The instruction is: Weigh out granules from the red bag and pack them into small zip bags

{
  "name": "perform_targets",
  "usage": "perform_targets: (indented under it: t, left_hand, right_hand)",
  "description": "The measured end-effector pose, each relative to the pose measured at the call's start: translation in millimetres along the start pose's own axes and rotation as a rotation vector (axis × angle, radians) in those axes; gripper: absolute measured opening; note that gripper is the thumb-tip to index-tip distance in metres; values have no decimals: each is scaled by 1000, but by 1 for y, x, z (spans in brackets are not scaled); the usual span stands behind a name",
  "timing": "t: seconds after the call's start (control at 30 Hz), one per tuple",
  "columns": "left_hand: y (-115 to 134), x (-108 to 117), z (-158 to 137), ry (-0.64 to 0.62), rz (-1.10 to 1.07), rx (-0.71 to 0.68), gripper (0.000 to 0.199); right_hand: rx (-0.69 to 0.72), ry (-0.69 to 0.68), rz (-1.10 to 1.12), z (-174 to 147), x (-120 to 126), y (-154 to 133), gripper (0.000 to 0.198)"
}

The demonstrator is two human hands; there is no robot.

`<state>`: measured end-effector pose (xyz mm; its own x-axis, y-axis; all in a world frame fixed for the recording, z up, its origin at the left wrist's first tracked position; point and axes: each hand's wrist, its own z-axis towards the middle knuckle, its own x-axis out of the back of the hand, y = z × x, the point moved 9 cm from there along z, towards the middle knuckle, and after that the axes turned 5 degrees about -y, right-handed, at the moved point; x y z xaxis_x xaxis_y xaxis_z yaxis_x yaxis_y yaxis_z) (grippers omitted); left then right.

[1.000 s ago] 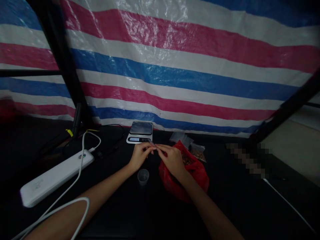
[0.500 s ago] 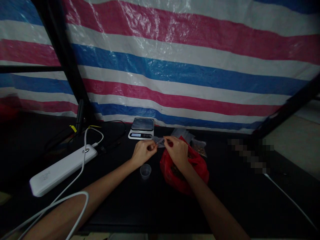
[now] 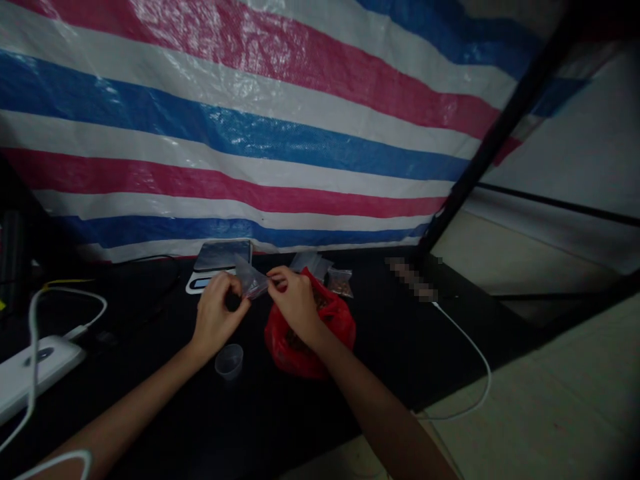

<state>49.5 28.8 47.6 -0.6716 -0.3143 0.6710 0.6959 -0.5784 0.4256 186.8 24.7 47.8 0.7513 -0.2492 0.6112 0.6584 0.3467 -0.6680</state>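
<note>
A small clear plastic bag point(image 3: 251, 279) is stretched between my two hands, above the black table. My left hand point(image 3: 220, 308) pinches its left edge between thumb and fingers. On the other side, my right hand point(image 3: 294, 299) grips the bag's right corner with closed fingertips. Beneath my right hand and wrist sits a red plastic bag point(image 3: 337, 333), open at the top, with brownish bits inside that I cannot make out. A clear plastic cup point(image 3: 229, 361) stands below my left hand. Partly behind my left hand is a kitchen scale point(image 3: 220, 257) with a lit display.
Flat clear bags point(image 3: 307, 261) lie behind the red bag, beside a small filled bag point(image 3: 341, 283) of brown bits. A white power strip point(image 3: 43, 373) with a cable is at the left. Another white cable point(image 3: 475, 360) hangs past the table's right edge. A striped sheet point(image 3: 260, 140) backs the table.
The camera view has swung right, so things appear further left. My hands still hold the clear bag, which now shows more spread out between them.
</note>
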Motion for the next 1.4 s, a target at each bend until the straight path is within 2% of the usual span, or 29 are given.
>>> perform_targets:
  t: [0.07,0.13,0.2,0.27,0.37,0.43,0.5,0.57,0.67,0.7,0.77,0.83,0.93,1.13,1.23,1.33,1.4]
  left_hand:
    - [13,7,0,49,122,-153,17]
    - [27,-1,-2,-36,201,-351,32]
    - [33,-13,-5,-153,231,-482,44]
    - [30,-18,-5,-195,236,-490,50]
    - [20,-18,-1,-175,204,-397,45]
    - [13,-16,2,-169,166,-318,43]
    - [5,-15,5,-173,121,-250,44]
    - [-2,-14,8,-181,75,-203,44]
    - [-17,-16,14,-183,25,-144,48]
    - [-22,-17,15,-183,12,-126,50]
    - [-32,-25,16,-211,-18,-99,51]
    - [-37,-36,14,-274,-55,-93,52]
    - [-37,-49,9,-371,-82,-109,56]
    - [-35,-52,6,-402,-35,-100,64]
    - [-34,-52,5,-394,-21,-113,65]
    - [-33,-53,4,-398,-5,-122,64]
    - [-31,-52,4,-393,-1,-118,64]
  right_hand:
    - [-51,-13,157,4,-1,12,16]
    - [-28,-69,240,4,-7,13,15]
    - [4,-119,251,1,-13,10,15]
    - [-9,-142,258,-2,-20,10,16]
    - [-45,-146,314,-3,-30,8,21]
    - [-16,-146,323,-1,-28,2,24]
    - [18,-105,283,1,-6,2,27]
    - [-6,29,186,-3,44,20,31]
    - [-221,354,-183,-35,160,86,32]
    - [-314,420,-319,-50,197,112,33]
    - [-519,431,-508,-81,255,168,33]
    - [-583,351,-640,-99,288,206,33]
    - [-557,233,-767,-106,303,232,30]
    - [-577,42,-842,-98,290,250,28]
    - [-576,60,-828,-101,293,253,29]
    - [-595,180,-803,-111,304,251,34]
    - [-656,216,-780,-120,307,254,43]
